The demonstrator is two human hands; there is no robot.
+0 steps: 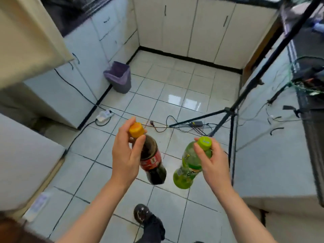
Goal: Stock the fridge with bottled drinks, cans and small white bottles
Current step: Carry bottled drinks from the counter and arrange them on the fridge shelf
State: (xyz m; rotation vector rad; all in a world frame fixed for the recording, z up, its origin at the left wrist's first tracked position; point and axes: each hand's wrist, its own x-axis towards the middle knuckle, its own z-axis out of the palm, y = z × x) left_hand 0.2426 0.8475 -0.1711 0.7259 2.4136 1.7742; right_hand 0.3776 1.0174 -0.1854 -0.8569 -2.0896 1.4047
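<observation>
Our left hand (126, 155) pinches the dark bottle (153, 165) (red label) at the neck, just under its orange cap. Our right hand (214, 163) grips the green bottle (186, 170) round the neck below its green cap. Both bottles hang apart above the tiled floor (175, 88). Bin (120, 78) stands by the cabinets, tripod (231, 109) on the right.

bright, even light; white glare on the floor tiles (184, 100); soft blur throughout; wide-angle bending at edges.
</observation>
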